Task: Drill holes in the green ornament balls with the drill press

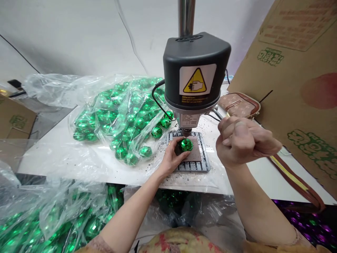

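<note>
My left hand (174, 156) is closed around a shiny green faceted ball (186, 144), its thumb and fingers at the ball's sides. The ball rests on a brown square board (196, 154) on the slotted grey base (205, 163) of a small drill press (197, 70). Directly above the ball is the chuck (186, 132), its bit reaching down to the ball's top; whether it has gone in I cannot tell. At the right, my right hand (242, 140) makes a fist around the end of the press's lever (217, 111), most of which the hand hides.
Left of the press, a clear plastic bag (126, 105) spills green balls over the white table (97, 158). More bagged green balls (86, 225) lie below the table edge. A patterned purse (239, 104) and a large cardboard box (295, 88) stand right. Purple balls (310, 225) show lower right.
</note>
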The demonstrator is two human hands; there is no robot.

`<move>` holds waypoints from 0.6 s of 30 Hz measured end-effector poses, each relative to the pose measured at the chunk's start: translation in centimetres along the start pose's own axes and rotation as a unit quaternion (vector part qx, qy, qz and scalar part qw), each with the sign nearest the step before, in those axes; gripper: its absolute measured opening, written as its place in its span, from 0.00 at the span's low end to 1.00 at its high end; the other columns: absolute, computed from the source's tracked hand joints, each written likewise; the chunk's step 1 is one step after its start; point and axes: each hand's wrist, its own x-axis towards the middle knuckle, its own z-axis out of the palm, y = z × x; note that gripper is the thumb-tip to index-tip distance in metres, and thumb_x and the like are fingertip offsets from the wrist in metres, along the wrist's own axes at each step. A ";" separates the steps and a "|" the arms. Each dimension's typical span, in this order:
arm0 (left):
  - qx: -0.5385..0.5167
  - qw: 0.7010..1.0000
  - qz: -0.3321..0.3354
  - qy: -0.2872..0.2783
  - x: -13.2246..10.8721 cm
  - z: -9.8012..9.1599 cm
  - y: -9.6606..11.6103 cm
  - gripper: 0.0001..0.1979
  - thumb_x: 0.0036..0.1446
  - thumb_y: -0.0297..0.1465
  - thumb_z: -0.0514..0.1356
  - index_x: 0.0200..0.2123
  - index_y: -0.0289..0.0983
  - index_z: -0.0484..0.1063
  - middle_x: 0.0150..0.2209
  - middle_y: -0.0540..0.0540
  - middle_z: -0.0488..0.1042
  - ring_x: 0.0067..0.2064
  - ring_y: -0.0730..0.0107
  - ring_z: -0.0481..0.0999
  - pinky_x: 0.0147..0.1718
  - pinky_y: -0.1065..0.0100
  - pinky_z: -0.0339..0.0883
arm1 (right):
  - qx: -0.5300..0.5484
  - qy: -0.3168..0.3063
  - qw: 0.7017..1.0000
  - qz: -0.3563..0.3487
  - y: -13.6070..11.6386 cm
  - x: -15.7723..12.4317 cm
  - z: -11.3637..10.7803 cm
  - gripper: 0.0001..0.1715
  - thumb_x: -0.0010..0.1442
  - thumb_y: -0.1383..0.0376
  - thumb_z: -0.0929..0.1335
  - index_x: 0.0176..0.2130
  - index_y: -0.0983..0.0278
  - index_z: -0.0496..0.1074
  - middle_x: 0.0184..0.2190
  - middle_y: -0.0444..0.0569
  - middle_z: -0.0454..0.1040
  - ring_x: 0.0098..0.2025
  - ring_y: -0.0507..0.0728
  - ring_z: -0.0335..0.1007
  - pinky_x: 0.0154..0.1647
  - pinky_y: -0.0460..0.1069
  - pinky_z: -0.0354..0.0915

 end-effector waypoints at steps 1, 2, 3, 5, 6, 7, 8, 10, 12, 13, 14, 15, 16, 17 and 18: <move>-0.001 1.000 0.000 -0.002 0.0 0.0 0.0 0.25 0.57 0.36 0.69 0.57 0.41 0.68 0.55 0.42 0.74 0.56 0.56 0.73 0.55 0.57 0.67 | 0.000 0.001 1.000 -0.002 0.0 -0.2 -0.1 0.26 0.55 0.76 0.65 0.21 0.63 0.43 0.14 0.35 0.46 0.15 0.43 0.42 0.16 0.46 0.46; -0.001 1.000 0.000 -0.003 0.0 0.0 0.1 0.25 0.57 0.36 0.69 0.56 0.41 0.68 0.54 0.42 0.74 0.56 0.56 0.73 0.55 0.57 0.67 | 0.001 -0.002 1.000 -0.003 0.1 -0.4 -0.2 0.25 0.55 0.76 0.65 0.21 0.63 0.43 0.14 0.35 0.46 0.15 0.43 0.42 0.16 0.46 0.47; 0.000 1.000 -0.001 -0.003 0.0 -0.1 0.1 0.25 0.57 0.36 0.69 0.56 0.41 0.68 0.54 0.42 0.74 0.55 0.56 0.73 0.55 0.56 0.67 | 0.001 -0.007 1.000 -0.003 0.1 -0.6 -0.3 0.25 0.55 0.76 0.65 0.21 0.63 0.44 0.14 0.35 0.46 0.15 0.43 0.43 0.16 0.46 0.47; 0.004 1.000 -0.003 0.001 -0.1 -0.1 0.2 0.25 0.57 0.36 0.69 0.56 0.41 0.68 0.53 0.42 0.74 0.55 0.57 0.74 0.55 0.56 0.67 | 0.002 -0.017 1.000 -0.001 0.0 -0.9 -0.5 0.26 0.54 0.77 0.65 0.20 0.64 0.43 0.14 0.36 0.47 0.15 0.43 0.44 0.17 0.46 0.48; 0.005 1.000 -0.004 0.003 -0.1 -0.1 0.2 0.25 0.57 0.36 0.69 0.56 0.41 0.68 0.53 0.42 0.74 0.55 0.57 0.74 0.55 0.56 0.67 | 0.000 -0.017 1.000 0.004 -0.1 -0.9 -0.4 0.26 0.54 0.77 0.65 0.20 0.64 0.43 0.14 0.36 0.47 0.15 0.43 0.45 0.17 0.46 0.48; 0.005 1.000 -0.004 0.005 -0.1 0.0 0.2 0.25 0.57 0.36 0.69 0.56 0.41 0.68 0.53 0.42 0.74 0.55 0.57 0.74 0.55 0.56 0.67 | -0.004 -0.012 1.000 0.011 -0.3 -0.7 -0.3 0.27 0.54 0.77 0.65 0.19 0.64 0.43 0.13 0.36 0.48 0.14 0.43 0.45 0.16 0.45 0.48; 0.004 1.000 -0.003 0.006 0.0 0.0 0.2 0.25 0.57 0.36 0.69 0.56 0.41 0.68 0.53 0.42 0.74 0.54 0.57 0.74 0.55 0.57 0.67 | -0.009 0.001 1.000 0.026 -0.5 -0.4 0.0 0.27 0.55 0.76 0.65 0.19 0.64 0.43 0.13 0.36 0.48 0.14 0.43 0.44 0.16 0.45 0.47; 0.001 1.000 0.001 0.014 0.1 0.2 0.4 0.24 0.57 0.35 0.69 0.55 0.41 0.68 0.53 0.42 0.75 0.54 0.58 0.75 0.54 0.58 0.68 | -0.021 0.029 0.997 0.072 -1.0 0.8 0.7 0.27 0.57 0.74 0.65 0.18 0.64 0.45 0.13 0.36 0.49 0.14 0.43 0.44 0.15 0.45 0.45; 0.012 0.999 0.002 0.031 0.1 0.5 0.7 0.24 0.56 0.34 0.69 0.54 0.40 0.69 0.51 0.43 0.76 0.53 0.58 0.75 0.53 0.58 0.69 | -0.031 0.053 0.990 0.131 -1.4 2.2 1.6 0.26 0.59 0.73 0.66 0.17 0.63 0.50 0.12 0.36 0.51 0.14 0.44 0.47 0.16 0.47 0.47; 0.030 0.998 0.000 0.046 0.0 0.6 1.0 0.23 0.55 0.33 0.69 0.53 0.40 0.69 0.50 0.43 0.76 0.52 0.58 0.76 0.52 0.57 0.69 | -0.034 0.053 0.986 0.157 -1.5 2.9 1.9 0.25 0.60 0.72 0.66 0.16 0.63 0.53 0.12 0.36 0.51 0.14 0.45 0.48 0.17 0.48 0.48; 0.057 0.996 -0.001 0.067 -0.3 0.6 1.4 0.22 0.54 0.33 0.69 0.52 0.40 0.70 0.48 0.43 0.76 0.51 0.58 0.76 0.51 0.57 0.70 | -0.038 0.049 0.982 0.180 -1.6 3.5 2.2 0.25 0.60 0.71 0.67 0.16 0.62 0.55 0.12 0.36 0.52 0.14 0.46 0.48 0.18 0.49 0.49; 0.091 0.992 0.003 0.089 -0.8 0.6 1.9 0.21 0.54 0.33 0.69 0.50 0.40 0.70 0.46 0.43 0.76 0.49 0.58 0.76 0.49 0.57 0.70 | -0.039 0.044 0.980 0.192 -1.6 4.0 2.3 0.25 0.60 0.70 0.68 0.16 0.61 0.56 0.12 0.36 0.52 0.14 0.46 0.48 0.18 0.49 0.49; 0.126 0.986 0.017 0.105 -1.5 0.5 2.4 0.20 0.53 0.33 0.69 0.48 0.40 0.70 0.45 0.43 0.76 0.47 0.58 0.76 0.47 0.57 0.71 | -0.038 0.039 0.979 0.197 -1.6 4.3 2.4 0.25 0.60 0.69 0.68 0.16 0.61 0.57 0.11 0.36 0.52 0.14 0.46 0.48 0.18 0.50 0.49; 0.155 0.981 0.041 0.109 -2.4 0.3 3.0 0.20 0.53 0.34 0.69 0.48 0.40 0.70 0.43 0.43 0.76 0.45 0.58 0.76 0.45 0.57 0.71 | -0.034 0.037 0.980 0.195 -1.5 4.5 2.4 0.25 0.60 0.69 0.68 0.16 0.61 0.57 0.11 0.36 0.52 0.14 0.47 0.48 0.17 0.50 0.48; 0.175 0.977 0.076 0.094 -3.5 0.0 3.4 0.20 0.53 0.35 0.69 0.48 0.40 0.69 0.43 0.43 0.76 0.44 0.58 0.77 0.43 0.58 0.71 | -0.027 0.035 0.981 0.188 -1.4 4.5 2.3 0.25 0.60 0.69 0.69 0.16 0.61 0.57 0.11 0.36 0.52 0.13 0.47 0.48 0.17 0.49 0.48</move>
